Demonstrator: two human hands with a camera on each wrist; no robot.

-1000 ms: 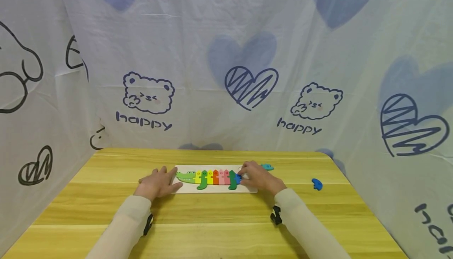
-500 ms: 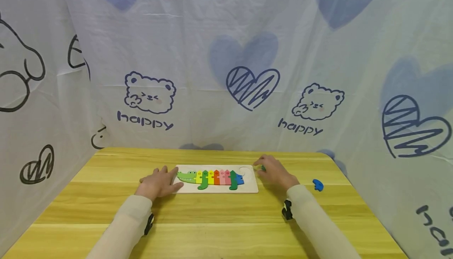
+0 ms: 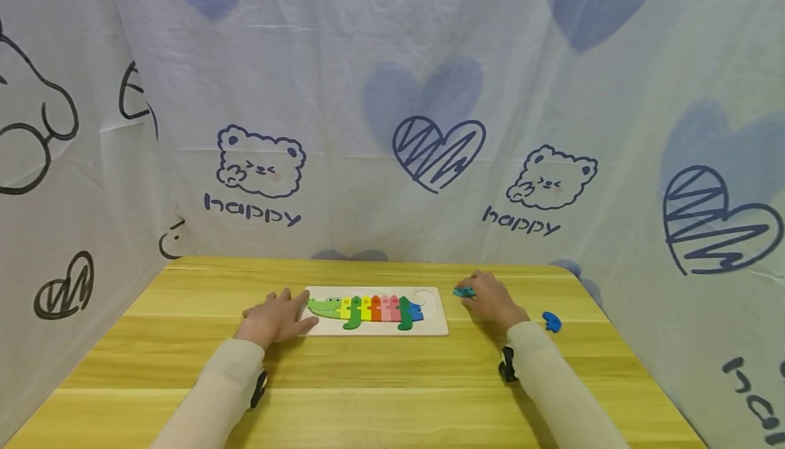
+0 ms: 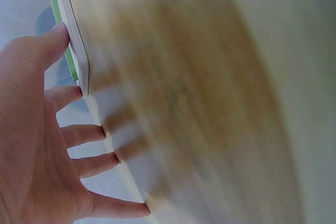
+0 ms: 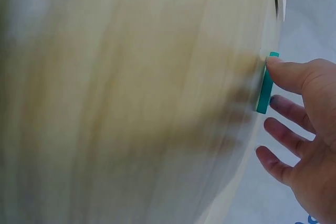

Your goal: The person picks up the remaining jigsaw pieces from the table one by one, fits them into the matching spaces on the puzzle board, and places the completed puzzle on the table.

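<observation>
In the head view, a white crocodile puzzle board point(image 3: 374, 329) lies on the table, with coloured pieces from a light green head point(image 3: 323, 307) to a blue piece point(image 3: 415, 311). A curved outline shows at its right end. My left hand point(image 3: 272, 318) is spread at the board's left edge, thumb and index fingertip touching it in the left wrist view. Right of the board, my right hand point(image 3: 493, 301) pinches a teal puzzle piece point(image 5: 265, 90) between thumb and index finger. The other fingers are bent loosely beside it in the right wrist view.
A loose blue puzzle piece point(image 3: 551, 322) lies on the wooden table point(image 3: 380, 394), to the right of my right hand. Printed cloth point(image 3: 343, 95) hangs behind the table and along both sides.
My right hand has left the blue piece on the board and moved right to the teal piece, which it now pinches. The left hand has stayed in place.
</observation>
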